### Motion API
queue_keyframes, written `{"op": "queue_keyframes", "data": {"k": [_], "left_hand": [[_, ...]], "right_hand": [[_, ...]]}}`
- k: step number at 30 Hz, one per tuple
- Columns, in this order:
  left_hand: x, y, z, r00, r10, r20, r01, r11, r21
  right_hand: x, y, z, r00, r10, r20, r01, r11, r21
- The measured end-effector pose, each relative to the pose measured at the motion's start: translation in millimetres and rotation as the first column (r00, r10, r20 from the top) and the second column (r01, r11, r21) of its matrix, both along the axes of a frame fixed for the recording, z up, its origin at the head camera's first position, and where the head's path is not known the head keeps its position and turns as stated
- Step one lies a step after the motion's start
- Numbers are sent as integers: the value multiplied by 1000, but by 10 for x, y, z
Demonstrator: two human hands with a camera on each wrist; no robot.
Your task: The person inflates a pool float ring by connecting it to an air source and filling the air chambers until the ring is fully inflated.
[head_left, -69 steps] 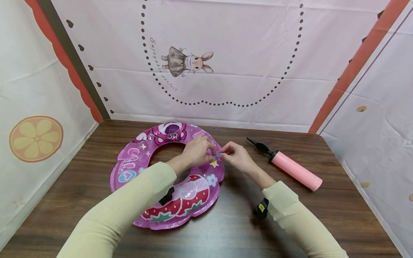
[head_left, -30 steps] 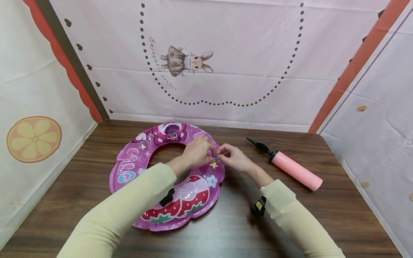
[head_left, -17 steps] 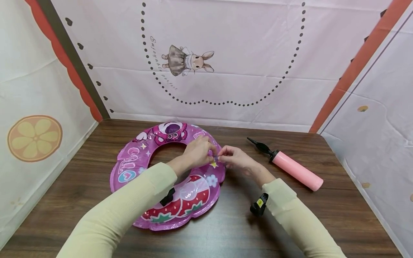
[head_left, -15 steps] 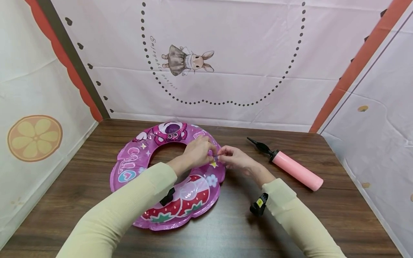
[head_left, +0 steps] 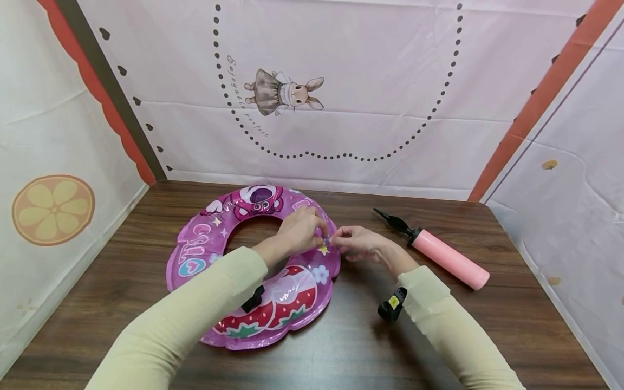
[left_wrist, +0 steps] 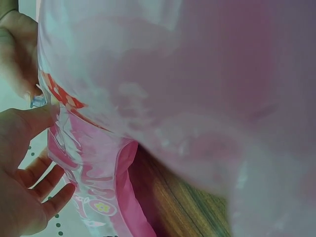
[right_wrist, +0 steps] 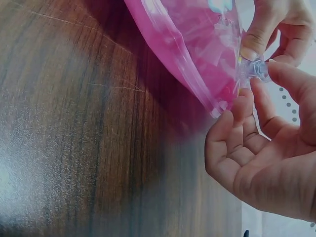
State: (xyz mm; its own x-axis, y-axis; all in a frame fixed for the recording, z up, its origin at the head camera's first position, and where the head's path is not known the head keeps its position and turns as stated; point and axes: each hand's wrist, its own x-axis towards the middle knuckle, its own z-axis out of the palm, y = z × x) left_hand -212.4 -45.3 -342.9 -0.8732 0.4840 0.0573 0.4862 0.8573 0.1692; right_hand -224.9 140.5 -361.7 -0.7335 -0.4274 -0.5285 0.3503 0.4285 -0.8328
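Observation:
A purple-pink inflated swim ring [head_left: 292, 314] with bear and strawberry prints lies on the table. My left hand [head_left: 298, 230] reaches across its hole and pinches the ring's wall at the base of a clear air valve [right_wrist: 257, 68]. From the right, my right hand [head_left: 364, 244] has its thumb and index finger pinched at the valve's tip; its other fingers are curled by the ring's edge in the right wrist view. Fingers hide part of the valve, so whether its plug is in cannot be told. The ring's blurred wall fills most of the left wrist view.
A hand pump [head_left: 448, 257] with pink barrel and black nozzle lies on the right of the brown wooden table [head_left: 351, 346]. Printed cloth walls [head_left: 370, 108] stand behind the table and at both sides.
My right hand has shifted slightly at the valve, first leftward, then a little down, with its wrist turning. The left hand, ring and pump stay put.

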Motion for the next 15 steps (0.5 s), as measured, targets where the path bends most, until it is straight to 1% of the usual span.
{"op": "queue_keyframes", "data": {"k": [3,8,15], "left_hand": [[0,5,-8,1000,-1,-4,1,1000,-2],[0,17,-11,1000,0,-5,0,1000,4],[19,30,-6,1000,4,3,-4,1000,24]], "right_hand": [[-4,3,-16,1000,0,7,0,1000,-10],[-2,2,-20,999,-21,38,23,999,-44],[24,-19,-23,994,-75,73,81,994,-77]]}}
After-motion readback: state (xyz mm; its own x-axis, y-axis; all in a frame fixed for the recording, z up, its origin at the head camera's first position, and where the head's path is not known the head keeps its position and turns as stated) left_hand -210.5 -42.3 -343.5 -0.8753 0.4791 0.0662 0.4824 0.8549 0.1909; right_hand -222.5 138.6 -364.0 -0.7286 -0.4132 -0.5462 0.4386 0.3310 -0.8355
